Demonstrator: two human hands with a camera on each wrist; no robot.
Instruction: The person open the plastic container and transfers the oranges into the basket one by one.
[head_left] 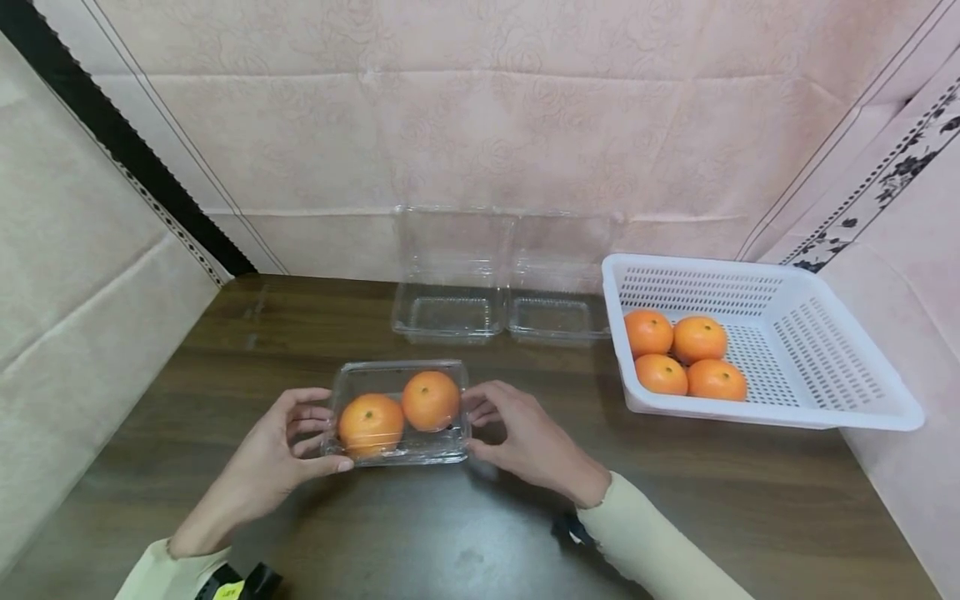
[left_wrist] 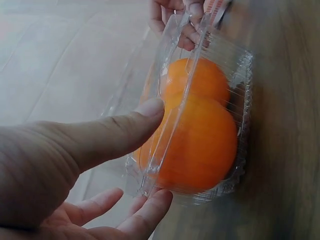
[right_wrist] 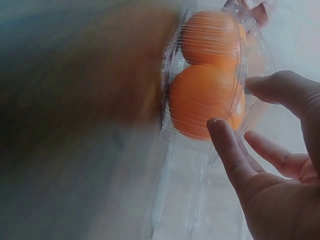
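From my right wrist, the tabletop (right_wrist: 75, 100) is smeared into brown and grey blur, and my right hand (right_wrist: 280, 170) is cut off by the lower right edge. My left hand's fingertips (right_wrist: 250, 7) barely show at the top edge there. From my left wrist, my left hand (left_wrist: 65, 165) runs off the lower left corner, and the far orange (left_wrist: 195, 80) sits half hidden behind the near orange (left_wrist: 200, 145). From my head, my fingers (head_left: 480, 412) partly disappear behind the clear box (head_left: 401, 412), and a dark thing (head_left: 566, 529) by my right sleeve (head_left: 652, 542) is too hidden to identify.
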